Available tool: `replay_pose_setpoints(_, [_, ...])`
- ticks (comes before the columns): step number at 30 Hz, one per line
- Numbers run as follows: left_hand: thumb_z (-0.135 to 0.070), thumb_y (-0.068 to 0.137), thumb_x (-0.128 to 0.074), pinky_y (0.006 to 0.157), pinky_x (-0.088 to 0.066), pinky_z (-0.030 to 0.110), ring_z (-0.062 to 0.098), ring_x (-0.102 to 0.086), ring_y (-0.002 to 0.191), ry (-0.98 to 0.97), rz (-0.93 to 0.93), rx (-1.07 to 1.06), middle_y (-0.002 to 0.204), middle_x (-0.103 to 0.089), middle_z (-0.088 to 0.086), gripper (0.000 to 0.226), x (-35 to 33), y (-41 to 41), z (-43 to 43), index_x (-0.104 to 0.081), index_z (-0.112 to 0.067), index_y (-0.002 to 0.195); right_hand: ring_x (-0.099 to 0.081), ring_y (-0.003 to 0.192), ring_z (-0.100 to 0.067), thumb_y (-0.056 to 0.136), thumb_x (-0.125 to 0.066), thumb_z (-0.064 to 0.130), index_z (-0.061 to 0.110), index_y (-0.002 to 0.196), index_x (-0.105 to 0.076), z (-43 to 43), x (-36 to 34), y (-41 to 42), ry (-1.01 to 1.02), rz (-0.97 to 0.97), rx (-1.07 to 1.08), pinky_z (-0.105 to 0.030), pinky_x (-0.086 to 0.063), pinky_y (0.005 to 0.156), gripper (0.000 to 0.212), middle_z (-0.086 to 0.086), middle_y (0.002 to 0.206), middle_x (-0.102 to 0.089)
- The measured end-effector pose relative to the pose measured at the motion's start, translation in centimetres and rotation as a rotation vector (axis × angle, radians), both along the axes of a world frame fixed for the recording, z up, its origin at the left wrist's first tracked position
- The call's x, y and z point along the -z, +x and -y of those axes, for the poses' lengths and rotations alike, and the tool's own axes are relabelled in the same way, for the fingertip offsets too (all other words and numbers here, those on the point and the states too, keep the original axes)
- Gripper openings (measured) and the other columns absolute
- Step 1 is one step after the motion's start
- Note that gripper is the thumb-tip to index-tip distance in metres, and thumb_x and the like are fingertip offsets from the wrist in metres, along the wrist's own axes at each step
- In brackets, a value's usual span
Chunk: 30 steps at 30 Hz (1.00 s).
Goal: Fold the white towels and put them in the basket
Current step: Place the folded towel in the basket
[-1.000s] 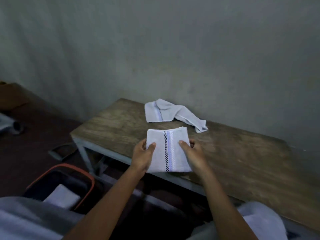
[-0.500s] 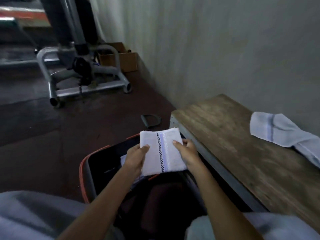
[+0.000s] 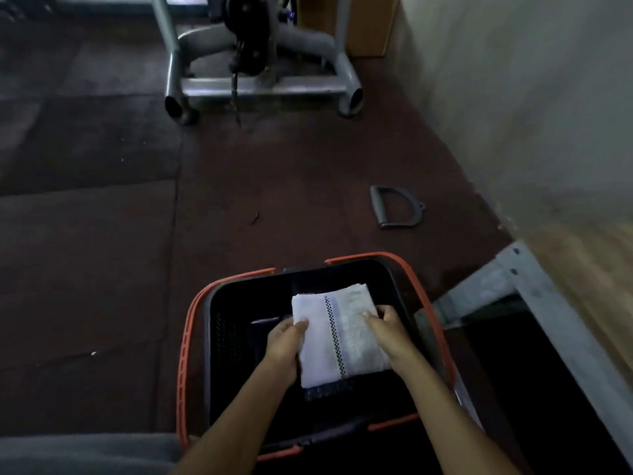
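A folded white towel (image 3: 337,334) with a black checkered stripe and a pale blue band is held low inside the black basket (image 3: 219,341), which has an orange rim and stands on the floor. My left hand (image 3: 284,344) grips the towel's left edge with the thumb on top. My right hand (image 3: 387,329) grips its right edge the same way. Whether another towel lies under it is hidden.
The wooden bench (image 3: 589,269) with a grey metal frame runs along the right, close to the basket. A grey D-shaped handle (image 3: 394,209) lies on the dark floor beyond. A metal machine base (image 3: 260,85) and a cardboard box (image 3: 370,22) stand farther back by the wall.
I have turned left from the bench and carried the folded towel with both hands down over and into the basket. The second towel on the bench has left the view.
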<state>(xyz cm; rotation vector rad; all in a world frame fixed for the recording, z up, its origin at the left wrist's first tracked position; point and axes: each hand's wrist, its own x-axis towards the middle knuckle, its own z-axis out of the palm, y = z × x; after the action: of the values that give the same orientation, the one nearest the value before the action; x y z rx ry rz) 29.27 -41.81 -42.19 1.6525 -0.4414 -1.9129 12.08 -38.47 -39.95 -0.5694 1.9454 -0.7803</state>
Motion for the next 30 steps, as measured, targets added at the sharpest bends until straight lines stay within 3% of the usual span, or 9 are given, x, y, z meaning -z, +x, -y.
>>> replay_pose_setpoints(4, [-0.008, 0.091, -0.057, 0.063, -0.051, 0.033, 0.026, -0.062, 0.068, 0.019, 0.074, 0.012, 0.079, -0.067, 0.012, 0.008, 4.2, -1.0, 1.8, -0.062, -0.005, 0.085, -0.055, 0.096, -0.023, 0.093, -0.051, 0.017, 0.003, 0.121, -0.049, 2.8, 4.0, -1.0, 0.046, -0.098, -0.067, -0.024, -0.035, 0.077, 0.031, -0.014, 0.114, -0.06])
replay_pose_setpoints(8, [-0.01, 0.089, -0.06, 0.063, -0.05, 0.03, 0.022, -0.058, 0.064, -0.038, 0.193, 0.014, 0.078, -0.064, 0.011, 0.011, 6.4, -1.7, 1.6, -0.059, -0.008, 0.079, -0.051, 0.12, -0.034, 0.096, -0.047, 0.015, -0.003, 0.127, -0.043, 3.0, 6.4, -0.7, 0.092, -0.188, -0.111, -0.028, -0.038, 0.087, 0.036, -0.023, 0.13, -0.053])
replay_pose_setpoints(14, [-0.019, 0.087, -0.064, 0.056, -0.04, 0.021, 0.008, -0.046, 0.057, -0.285, 0.359, 0.093, 0.064, -0.053, -0.006, 0.008, 7.0, -2.2, 2.2, -0.064, -0.019, 0.078, -0.057, 0.108, -0.04, 0.096, -0.045, 0.015, -0.004, 0.115, -0.048, 2.6, 6.5, 0.6, -0.021, -0.359, -0.017, -0.034, -0.043, 0.086, 0.027, -0.028, 0.116, -0.06])
replay_pose_setpoints(18, [-0.021, 0.087, -0.064, 0.059, -0.044, 0.022, 0.009, -0.052, 0.062, -0.255, 0.361, 0.123, 0.072, -0.057, -0.005, 0.009, 7.0, -2.4, 2.4, -0.067, -0.016, 0.093, -0.061, 0.098, -0.042, 0.095, -0.045, 0.015, -0.002, 0.109, -0.049, 2.1, 6.7, 1.0, -0.064, -0.469, -0.009, -0.039, -0.047, 0.08, 0.022, -0.029, 0.107, -0.063])
replay_pose_setpoints(23, [-0.026, 0.085, -0.064, 0.081, -0.055, 0.038, 0.023, -0.065, 0.085, -0.184, 0.417, 0.212, 0.094, -0.069, 0.005, 0.01, 7.9, -1.9, 2.9, -0.062, -0.019, 0.091, -0.061, 0.098, -0.042, 0.097, -0.042, 0.021, 0.0, 0.107, -0.045, 2.2, 7.6, 1.3, 0.021, -0.565, -0.088, -0.04, -0.048, 0.078, 0.024, -0.028, 0.109, -0.061])
replay_pose_setpoints(25, [-0.029, 0.084, -0.064, 0.078, -0.052, 0.032, 0.022, -0.064, 0.087, -0.191, 0.478, 0.223, 0.096, -0.068, 0.004, 0.015, 7.5, -2.0, 3.0, -0.06, -0.017, 0.091, -0.061, 0.099, -0.041, 0.097, -0.042, 0.022, 0.0, 0.11, -0.045, 2.3, 7.7, 1.2, 0.028, -0.556, -0.097, -0.04, -0.048, 0.079, 0.025, -0.027, 0.111, -0.061])
replay_pose_setpoints(28, [-0.03, 0.087, -0.061, 0.077, -0.045, 0.026, 0.02, -0.061, 0.09, -0.383, 0.661, 0.222, 0.097, -0.064, 0.003, 0.02, 6.2, -1.9, 2.4, -0.058, -0.015, 0.1, -0.056, 0.108, -0.041, 0.091, -0.052, 0.018, 0.0, 0.125, -0.044, 1.7, 7.3, 1.7, -0.059, -0.65, -0.182, -0.042, -0.046, 0.087, 0.039, -0.025, 0.12, -0.055])
replay_pose_setpoints(30, [-0.028, 0.089, -0.055, 0.082, -0.046, 0.029, 0.018, -0.058, 0.097, -0.74, 0.829, 0.271, 0.105, -0.061, 0.002, 0.023, 5.6, -1.1, 1.2, -0.059, -0.016, 0.108, -0.05, 0.118, -0.039, 0.084, -0.058, 0.016, 0.002, 0.134, -0.041, 0.3, 7.4, 2.3, -0.153, -0.937, -0.37, -0.045, -0.044, 0.094, 0.055, -0.023, 0.131, -0.049])
